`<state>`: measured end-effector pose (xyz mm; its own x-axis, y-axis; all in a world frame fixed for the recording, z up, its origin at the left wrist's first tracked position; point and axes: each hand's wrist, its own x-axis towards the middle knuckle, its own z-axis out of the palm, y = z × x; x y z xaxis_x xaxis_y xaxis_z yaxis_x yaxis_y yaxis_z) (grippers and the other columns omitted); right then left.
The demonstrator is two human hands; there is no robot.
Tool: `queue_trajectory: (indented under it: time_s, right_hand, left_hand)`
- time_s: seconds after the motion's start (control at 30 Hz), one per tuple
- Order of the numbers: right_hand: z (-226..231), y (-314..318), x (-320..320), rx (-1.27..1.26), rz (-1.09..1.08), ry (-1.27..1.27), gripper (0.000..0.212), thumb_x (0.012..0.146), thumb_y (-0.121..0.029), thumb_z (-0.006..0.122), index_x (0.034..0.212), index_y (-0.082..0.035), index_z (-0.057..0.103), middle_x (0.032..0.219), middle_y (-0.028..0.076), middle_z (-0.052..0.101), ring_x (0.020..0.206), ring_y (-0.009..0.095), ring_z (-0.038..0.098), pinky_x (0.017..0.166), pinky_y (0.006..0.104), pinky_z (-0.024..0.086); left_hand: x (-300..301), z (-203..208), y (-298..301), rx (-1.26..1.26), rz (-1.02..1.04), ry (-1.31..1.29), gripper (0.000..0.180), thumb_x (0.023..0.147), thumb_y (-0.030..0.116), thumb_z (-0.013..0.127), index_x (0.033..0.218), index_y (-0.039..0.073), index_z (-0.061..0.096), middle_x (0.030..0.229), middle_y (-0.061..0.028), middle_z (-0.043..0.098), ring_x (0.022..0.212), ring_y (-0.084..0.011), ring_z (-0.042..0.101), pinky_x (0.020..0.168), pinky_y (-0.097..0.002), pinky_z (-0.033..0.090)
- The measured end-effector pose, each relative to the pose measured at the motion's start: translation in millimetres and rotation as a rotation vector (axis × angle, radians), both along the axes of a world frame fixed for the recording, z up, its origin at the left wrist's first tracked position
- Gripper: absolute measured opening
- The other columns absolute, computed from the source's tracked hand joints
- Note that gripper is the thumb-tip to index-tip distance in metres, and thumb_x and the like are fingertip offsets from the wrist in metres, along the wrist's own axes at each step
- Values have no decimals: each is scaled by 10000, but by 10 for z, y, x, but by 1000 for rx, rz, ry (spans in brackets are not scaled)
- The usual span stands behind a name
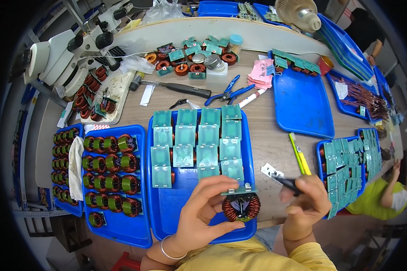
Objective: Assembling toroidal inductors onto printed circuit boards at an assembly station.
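My left hand (202, 211) grips a toroidal coil (241, 207) with dark copper-coloured winding, fixed to a green circuit board that faces up and away. Two small metal terminals stand on the board's edge. My right hand (306, 205) is closed around a dark, slim tool (286, 183), apart from the coil; its kind is hard to make out. Past the tool's tip lies a white slip (272, 171) with dark marks. Under my left hand is a blue tray (181, 205), where several green boards (184, 137) sit in rows, board side up, coils beneath.
To the left, a blue tray (117, 228) carries several coils. Beyond are a hammer (181, 88), blue-handled pliers (230, 93), pink tags (261, 74) and another blue tray (303, 106). A yellow knife (301, 156) lies right of centre. A microscope (68, 58) stands far left; a co-worker (386, 198) sits right.
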<state>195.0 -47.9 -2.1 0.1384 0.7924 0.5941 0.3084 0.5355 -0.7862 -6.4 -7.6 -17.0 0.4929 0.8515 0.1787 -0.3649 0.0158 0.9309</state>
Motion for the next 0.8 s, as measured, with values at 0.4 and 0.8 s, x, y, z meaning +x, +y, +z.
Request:
queue_trajectory:
  time_s: [0.4,0.8]
  right_hand:
    - [-10,87,-82,-167,147,-217,924,512,-254,866,1255,66,420,988,135,552,862,225,574,730,316,471]
    - [-36,74,-112,-67,164,-226,832,588,-157,842,1242,98,395,1049,166,530,887,229,580,743,295,479]
  left_hand:
    - [-4,-50,-6,-180,-108,-211,629,699,-104,683,1252,-35,391,1246,-139,350,1194,-266,413,1001,-382,401]
    - [22,14,-24,-210,-71,-181,608,677,-39,723,1212,-16,434,1229,-154,387,1176,-253,423,986,-373,395]
